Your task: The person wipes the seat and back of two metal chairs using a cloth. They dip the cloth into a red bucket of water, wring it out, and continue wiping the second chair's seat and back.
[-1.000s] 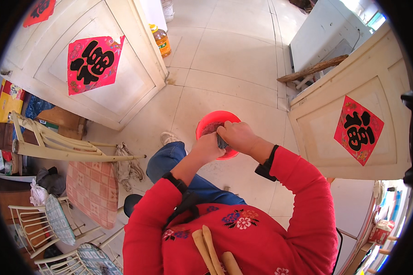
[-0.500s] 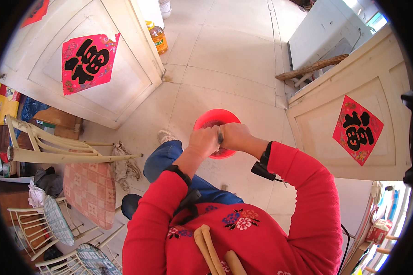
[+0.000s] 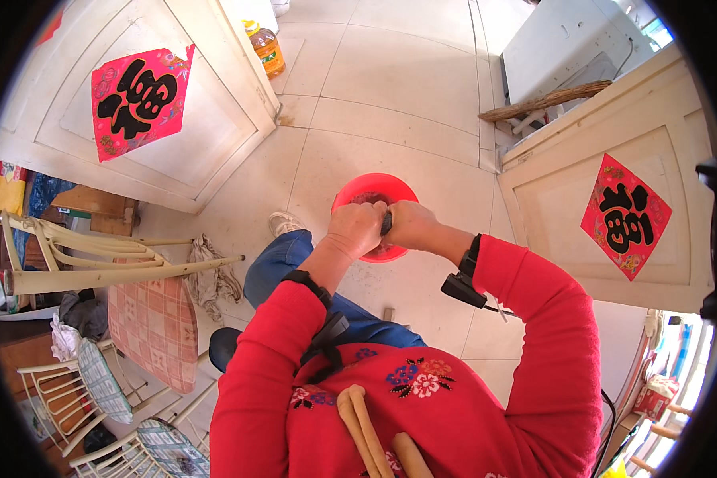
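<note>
A round red tub (image 3: 406, 190) stands on the floor in front of me, with a dark reddish mass showing inside. Over its near half, my left hand (image 3: 360, 225) and my right hand (image 3: 410, 226) are pressed close together, both with curled fingers. A short dark grey thing (image 3: 386, 223) sticks up between them, apparently gripped by my right hand; its kind and the rest of it are hidden. Whatever is in my left hand is covered by the fingers.
Cream door panels with red paper diamonds, one left (image 3: 142, 103) and one right (image 3: 626, 217), flank the tiled floor (image 3: 374, 95). An oil bottle (image 3: 264, 49) stands beyond the left door. A wooden stick (image 3: 546, 102) lies far right. Chairs (image 3: 95, 271) crowd the left.
Both hands have shifted slightly within the view, still together over the tub. The dark thing between them shows more clearly now. The surroundings have slid a little as my head moved.
</note>
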`<state>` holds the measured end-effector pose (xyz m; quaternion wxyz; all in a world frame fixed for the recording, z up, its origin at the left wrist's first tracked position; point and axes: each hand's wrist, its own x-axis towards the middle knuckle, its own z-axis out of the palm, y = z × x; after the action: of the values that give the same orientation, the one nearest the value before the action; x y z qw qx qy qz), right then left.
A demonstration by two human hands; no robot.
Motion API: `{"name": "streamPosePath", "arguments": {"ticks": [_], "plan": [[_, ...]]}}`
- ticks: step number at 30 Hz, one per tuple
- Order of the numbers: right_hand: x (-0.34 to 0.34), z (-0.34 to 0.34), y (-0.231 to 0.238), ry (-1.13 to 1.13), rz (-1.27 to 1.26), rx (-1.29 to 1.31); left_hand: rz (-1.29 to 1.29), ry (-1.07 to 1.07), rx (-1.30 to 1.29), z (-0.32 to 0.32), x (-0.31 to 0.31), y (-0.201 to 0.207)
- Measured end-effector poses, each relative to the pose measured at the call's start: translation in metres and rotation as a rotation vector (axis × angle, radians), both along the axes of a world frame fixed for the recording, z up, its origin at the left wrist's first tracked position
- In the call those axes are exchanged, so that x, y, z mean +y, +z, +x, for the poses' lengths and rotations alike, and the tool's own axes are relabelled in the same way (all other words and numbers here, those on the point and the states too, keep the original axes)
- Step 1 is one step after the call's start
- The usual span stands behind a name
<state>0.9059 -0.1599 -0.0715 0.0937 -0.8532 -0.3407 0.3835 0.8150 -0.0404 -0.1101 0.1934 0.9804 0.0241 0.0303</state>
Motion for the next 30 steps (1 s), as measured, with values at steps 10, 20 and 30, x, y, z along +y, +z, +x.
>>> {"name": "streamPosePath", "arguments": {"ticks": [10, 20, 30], "plan": [[-0.016, 0.02, -0.025, -0.062, 0.439, 0.203, -0.283, 0.248, 0.221, -0.001, 0.005, -0.006], [-0.08, 0.038, -0.074, -0.521, 0.415, 0.177, -1.46, 0.53, 0.392, 0.0, 0.008, 0.015], [-0.001, 0.006, 0.033, -0.8, 1.096, 0.738, -1.564, 0.182, 0.11, 0.006, 0.021, 0.085]]}}
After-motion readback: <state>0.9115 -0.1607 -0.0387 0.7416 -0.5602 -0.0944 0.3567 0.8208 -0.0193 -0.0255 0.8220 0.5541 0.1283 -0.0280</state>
